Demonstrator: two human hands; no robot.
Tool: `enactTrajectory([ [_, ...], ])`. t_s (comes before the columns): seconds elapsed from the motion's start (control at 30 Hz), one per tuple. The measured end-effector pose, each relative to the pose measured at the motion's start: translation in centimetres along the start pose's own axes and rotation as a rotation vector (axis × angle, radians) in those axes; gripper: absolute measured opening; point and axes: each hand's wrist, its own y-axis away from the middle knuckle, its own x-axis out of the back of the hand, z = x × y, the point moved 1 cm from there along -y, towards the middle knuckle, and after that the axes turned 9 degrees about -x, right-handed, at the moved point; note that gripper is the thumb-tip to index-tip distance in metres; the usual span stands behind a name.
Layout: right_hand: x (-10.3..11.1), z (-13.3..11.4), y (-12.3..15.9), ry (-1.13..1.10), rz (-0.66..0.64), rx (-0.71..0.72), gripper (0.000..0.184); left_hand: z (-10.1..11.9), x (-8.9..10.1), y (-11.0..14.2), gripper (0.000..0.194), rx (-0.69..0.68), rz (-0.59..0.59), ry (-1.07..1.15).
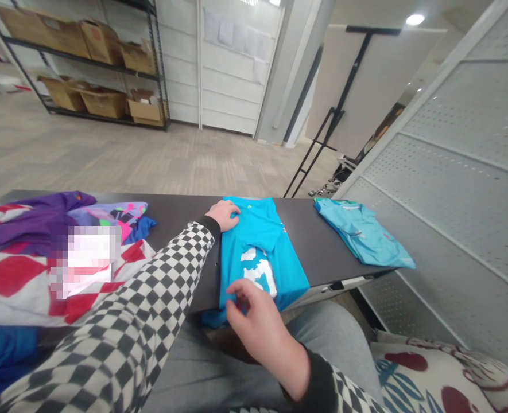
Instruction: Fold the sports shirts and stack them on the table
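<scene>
Head view, looking across a dark tabletop (178,215). One bright blue T-shirt (254,229) lies on it directly ahead of the person, long axis running roughly 12 to 6 o'clock with a slight tilt, and a white print (259,271) shows toward its near end. Left hand (223,215) sits at the far end of the shirt, open and palm down, not clenched. Right hand (258,327) is at the near end, thumb and fingers drawn together in a pinch on a fold of the blue cloth; the body of the shirt runs toward 12 o'clock from that grip. Right hand is the nearer to the person's lap, left the nearer to the table's far edge.

Count: two hands, both in checked sleeves (128,321); two blue shirts, the second a paler, folded shirt (361,235) at 2 o'clock from the first and well apart from it. One heap of multicoloured garments (12,275) lies at 9 o'clock, partly masked by a pixelated patch (85,261). One metal shelving unit (165,74) stands at 11 o'clock, holding cardboard boxes (103,103), their exact number unclear.
</scene>
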Motion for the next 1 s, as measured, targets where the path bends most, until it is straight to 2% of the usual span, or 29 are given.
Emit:
enactTrajectory([
  [0.1, 1.2, 2.4, 2.0, -0.368, 0.083, -0.127, 0.032, 0.2, 0.1, -0.1, 0.039, 0.013, -0.003, 0.008],
  [0.2, 1.4, 5.4, 3.4, -0.613, 0.108, -0.253, 0.043, 0.3, 0.1, -0.2, 0.038, 0.026, -0.007, 0.012],
  [0.3, 0.7, 7.7, 4.1, -0.708, 0.096, -0.415, 0.044, 0.5, 0.2, -0.1, 0.039, 0.03, -0.007, 0.008],
  [0.4, 0.1, 8.5, 4.3, -0.623, 0.056, -0.502, 0.035, 1.0, 0.3, 0.1, 0.041, 0.024, -0.005, -0.003],
  [0.47, 0.1, 8.1, 4.2, -0.537, 0.012, -0.466, 0.037, 1.5, 0.4, 0.4, 0.043, -0.004, 0.011, -0.005],
  [0.57, 0.7, 6.9, 4.1, -0.446, -0.031, -0.318, 0.043, 2.8, 0.4, 0.8, 0.041, -0.156, 0.041, 0.021],
  [0.67, 1.4, 6.3, 3.8, -0.373, 0.031, -0.203, 0.045, 4.1, 0.2, 1.0, 0.031, -0.31, -0.022, 0.049],
  [0.77, 1.3, 7.4, 3.5, -0.42, 0.098, -0.251, 0.046, 4.9, 0.3, 1.0, 0.022, -0.321, -0.091, 0.03],
  [0.93, 0.1, 10.0, 3.8, -0.559, 0.108, -0.366, 0.048, 6.0, 0.6, 0.8, 0.032, -0.273, 0.024, 0.002],
  [1.0, 0.1, 10.6, 3.9, -0.559, 0.088, -0.375, 0.046, 6.4, 0.4, 0.9, 0.033, -0.27, 0.021, 0.007],
])
